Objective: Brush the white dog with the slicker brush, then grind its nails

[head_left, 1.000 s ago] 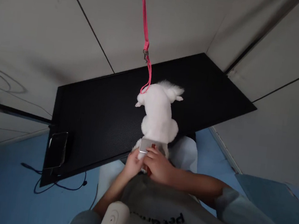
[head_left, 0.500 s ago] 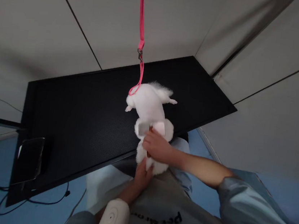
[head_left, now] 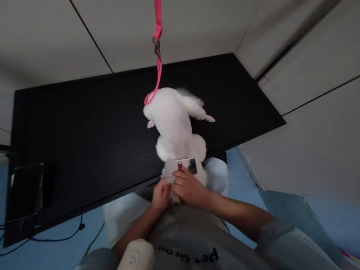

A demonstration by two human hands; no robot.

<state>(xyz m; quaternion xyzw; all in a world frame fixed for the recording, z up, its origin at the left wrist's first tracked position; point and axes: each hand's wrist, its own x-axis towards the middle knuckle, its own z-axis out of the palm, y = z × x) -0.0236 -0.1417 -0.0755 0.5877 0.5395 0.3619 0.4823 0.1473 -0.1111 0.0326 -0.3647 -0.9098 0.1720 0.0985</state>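
Observation:
A white dog lies stretched over the black table, its near end reaching past the edge to my apron. My right hand is wrapped around the brown handle of a slicker brush. The brush's flat metallic back faces up, over the fluffy fur at the dog's near end; its bristles are hidden. Just left of the brush handle, my left hand has its fingers curled in against the dog's fur. Exactly which part it grips is hidden.
A pink leash hangs from above, looped on the dog's far side. On the black table's left end lies a dark glossy flat object, with black cables below. A white device with a yellow light is close below. Pale walls stand behind.
The slicker brush in my right hand has moved toward me, from the dog's rounded puffs down over its near end. My left hand has shifted up and left, its fingers more curled.

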